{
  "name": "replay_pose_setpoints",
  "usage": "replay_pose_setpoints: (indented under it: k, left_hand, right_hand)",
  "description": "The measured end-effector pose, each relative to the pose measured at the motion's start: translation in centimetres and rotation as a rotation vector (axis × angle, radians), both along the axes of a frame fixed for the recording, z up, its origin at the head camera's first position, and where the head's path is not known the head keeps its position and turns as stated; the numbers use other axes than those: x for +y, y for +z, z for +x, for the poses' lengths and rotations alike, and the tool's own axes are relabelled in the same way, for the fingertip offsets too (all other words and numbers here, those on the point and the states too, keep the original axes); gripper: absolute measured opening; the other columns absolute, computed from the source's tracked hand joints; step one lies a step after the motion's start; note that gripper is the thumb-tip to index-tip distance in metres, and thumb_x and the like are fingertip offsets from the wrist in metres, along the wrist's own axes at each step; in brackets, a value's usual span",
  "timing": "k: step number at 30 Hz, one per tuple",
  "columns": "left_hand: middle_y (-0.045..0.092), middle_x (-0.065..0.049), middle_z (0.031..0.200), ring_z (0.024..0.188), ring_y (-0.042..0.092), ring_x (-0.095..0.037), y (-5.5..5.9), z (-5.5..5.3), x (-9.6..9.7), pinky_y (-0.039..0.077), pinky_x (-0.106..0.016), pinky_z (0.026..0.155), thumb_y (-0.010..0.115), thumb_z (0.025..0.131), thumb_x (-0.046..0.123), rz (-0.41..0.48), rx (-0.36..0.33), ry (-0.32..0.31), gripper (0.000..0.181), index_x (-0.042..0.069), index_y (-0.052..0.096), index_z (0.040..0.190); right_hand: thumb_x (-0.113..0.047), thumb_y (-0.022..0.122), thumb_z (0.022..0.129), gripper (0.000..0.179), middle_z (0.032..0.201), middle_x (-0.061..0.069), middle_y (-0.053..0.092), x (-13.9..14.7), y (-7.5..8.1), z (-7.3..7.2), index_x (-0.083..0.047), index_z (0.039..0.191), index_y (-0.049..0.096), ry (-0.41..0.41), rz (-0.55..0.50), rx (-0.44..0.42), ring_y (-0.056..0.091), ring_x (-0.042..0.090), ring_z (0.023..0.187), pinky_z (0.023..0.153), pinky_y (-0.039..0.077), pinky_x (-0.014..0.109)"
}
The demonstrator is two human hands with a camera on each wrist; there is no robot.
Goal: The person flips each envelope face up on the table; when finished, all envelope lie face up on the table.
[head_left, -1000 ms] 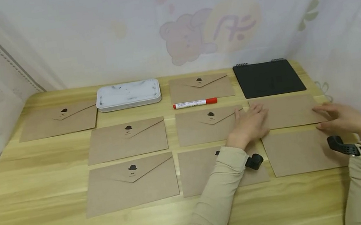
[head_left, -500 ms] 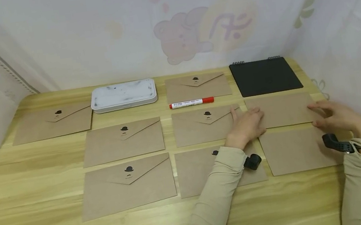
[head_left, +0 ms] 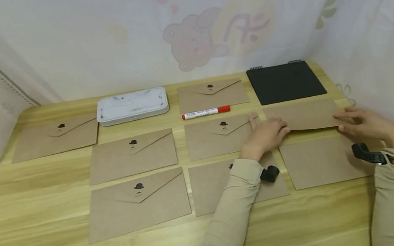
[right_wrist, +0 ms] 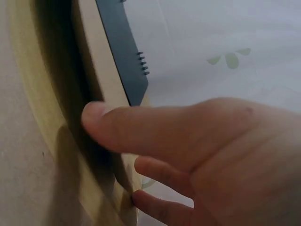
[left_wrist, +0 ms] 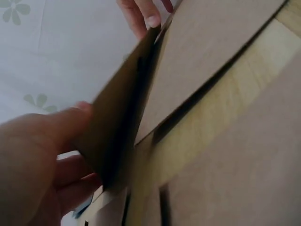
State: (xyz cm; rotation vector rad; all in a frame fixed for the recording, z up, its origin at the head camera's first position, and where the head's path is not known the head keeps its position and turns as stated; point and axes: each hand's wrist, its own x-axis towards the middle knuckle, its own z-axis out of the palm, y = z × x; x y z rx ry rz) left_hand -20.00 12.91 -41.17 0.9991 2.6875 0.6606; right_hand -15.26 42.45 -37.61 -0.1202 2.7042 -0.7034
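A plain brown envelope [head_left: 301, 116] in the right column has its near edge raised off the table. My left hand [head_left: 265, 135] pinches its left end, while my right hand [head_left: 371, 126] grips the right end. In the left wrist view, the thumb and fingers of the left hand [left_wrist: 42, 150] are on either side of the tilted envelope [left_wrist: 115, 113], whose underside is in shadow. Seen from the right wrist, the right thumb lies over the lifted edge, with the other fingers behind the envelope [right_wrist: 96, 52]. Another plain envelope [head_left: 325, 161] lies flat just in front, partly under the right wrist.
Several brown envelopes with a hat print lie flat, including one [head_left: 218, 137] beside the left hand and one [head_left: 245, 192] under the left forearm. Behind are a black spiral notebook [head_left: 286, 82], a red-capped marker [head_left: 205, 112] and a white tin case [head_left: 131, 106].
The near edge of the plain envelope has risen from the table between both hands. The head view has shifted slightly; the other items keep their places.
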Motion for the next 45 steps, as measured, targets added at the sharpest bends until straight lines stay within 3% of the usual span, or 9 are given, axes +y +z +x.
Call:
replay_pose_setpoints:
  k: [13, 20, 25, 27, 29, 32, 35, 39, 45]
  left_hand:
    - [0.066, 0.009, 0.1, 0.106, 0.057, -0.011, -0.4, -0.4, -0.3, 0.006, -0.057, 0.107, 0.03, 0.101, 0.04, 0.133, 0.081, 0.083, 0.038, 0.023, 0.064, 0.105]
    - [0.067, 0.008, 0.09, 0.097, 0.06, -0.013, -0.9, -0.7, -0.4, 0.009, -0.056, 0.107, 0.03, 0.101, 0.04, 0.203, 0.098, 0.128, 0.039, 0.022, 0.065, 0.106]
    - [0.067, 0.007, 0.089, 0.095, 0.062, -0.013, -1.0, -0.6, -0.4, 0.013, -0.057, 0.106, 0.031, 0.101, 0.038, 0.202, 0.136, 0.178, 0.037, 0.02, 0.063, 0.108]
    - [0.068, 0.006, 0.092, 0.096, 0.062, -0.014, -1.1, -0.6, -0.4, 0.013, -0.057, 0.106, 0.03, 0.101, 0.038, 0.203, 0.134, 0.196, 0.038, 0.019, 0.063, 0.109]
    - [0.068, 0.005, 0.094, 0.098, 0.061, -0.016, -1.1, -0.6, -0.3, 0.013, -0.058, 0.105, 0.03, 0.102, 0.037, 0.214, 0.127, 0.207, 0.039, 0.018, 0.063, 0.11]
    - [0.066, 0.003, 0.083, 0.093, 0.063, -0.016, -1.0, -0.6, -0.3, 0.013, -0.06, 0.104, 0.031, 0.102, 0.036, 0.249, 0.111, 0.227, 0.039, 0.016, 0.064, 0.102]
    - [0.061, 0.004, 0.072, 0.086, 0.063, -0.016, -1.1, -0.7, -0.2, 0.014, -0.062, 0.103, 0.034, 0.102, 0.033, 0.299, 0.103, 0.255, 0.036, 0.013, 0.063, 0.095]
    - [0.059, 0.005, 0.07, 0.084, 0.062, -0.016, -1.1, -0.7, -0.3, 0.013, -0.063, 0.102, 0.036, 0.102, 0.03, 0.373, 0.093, 0.308, 0.032, 0.01, 0.061, 0.1]
    - [0.062, 0.005, 0.075, 0.092, 0.063, -0.016, -0.9, -0.7, -0.4, 0.007, -0.061, 0.105, 0.036, 0.102, 0.029, 0.458, 0.054, 0.359, 0.032, 0.006, 0.057, 0.112]
  right_hand:
    - [-0.036, 0.051, 0.096, 0.056, 0.138, 0.037, 0.028, -0.2, 1.2, 0.5, 0.008, 0.13, 0.046, -0.098, -0.005, 0.038, 0.02, 0.058, 0.124, 0.093, 0.02, 0.068]
    - [-0.042, 0.052, 0.094, 0.059, 0.141, 0.035, 0.025, -0.1, 1.5, 0.8, 0.003, 0.131, 0.046, -0.194, -0.081, 0.016, 0.021, 0.055, 0.125, 0.091, 0.022, 0.068]
    - [-0.039, 0.052, 0.094, 0.054, 0.138, 0.031, 0.033, -0.1, 1.7, 1.2, 0.002, 0.128, 0.048, -0.218, -0.117, 0.083, 0.027, 0.051, 0.124, 0.093, 0.023, 0.066]
    - [-0.038, 0.05, 0.095, 0.052, 0.139, 0.026, 0.036, -0.1, 1.6, 1.3, 0.001, 0.129, 0.049, -0.226, -0.127, 0.12, 0.029, 0.042, 0.128, 0.098, 0.025, 0.059]
    - [-0.038, 0.05, 0.096, 0.049, 0.136, 0.007, 0.046, 0.0, 1.5, 1.4, -0.001, 0.128, 0.051, -0.233, -0.125, 0.169, 0.037, 0.02, 0.125, 0.1, 0.031, 0.039]
    - [-0.033, 0.053, 0.095, 0.041, 0.112, -0.023, 0.057, 0.1, 1.2, 1.3, -0.005, 0.125, 0.054, -0.279, -0.176, 0.264, 0.045, -0.009, 0.105, 0.084, 0.034, 0.011]
    - [-0.026, 0.059, 0.092, 0.025, 0.085, -0.039, 0.053, -0.2, 1.1, 1.1, -0.012, 0.112, 0.054, -0.371, -0.244, 0.373, 0.047, -0.018, 0.082, 0.067, 0.034, 0.006]
    - [-0.024, 0.064, 0.088, 0.02, 0.075, -0.039, 0.049, -1.3, 1.1, 0.6, -0.013, 0.093, 0.048, -0.475, -0.24, 0.544, 0.048, -0.017, 0.072, 0.06, 0.037, 0.007]
    - [-0.02, 0.061, 0.09, 0.022, 0.085, -0.018, 0.047, -2.7, 0.4, -0.6, -0.002, 0.089, 0.048, -0.472, -0.169, 0.746, 0.045, -0.008, 0.077, 0.07, 0.033, 0.011]
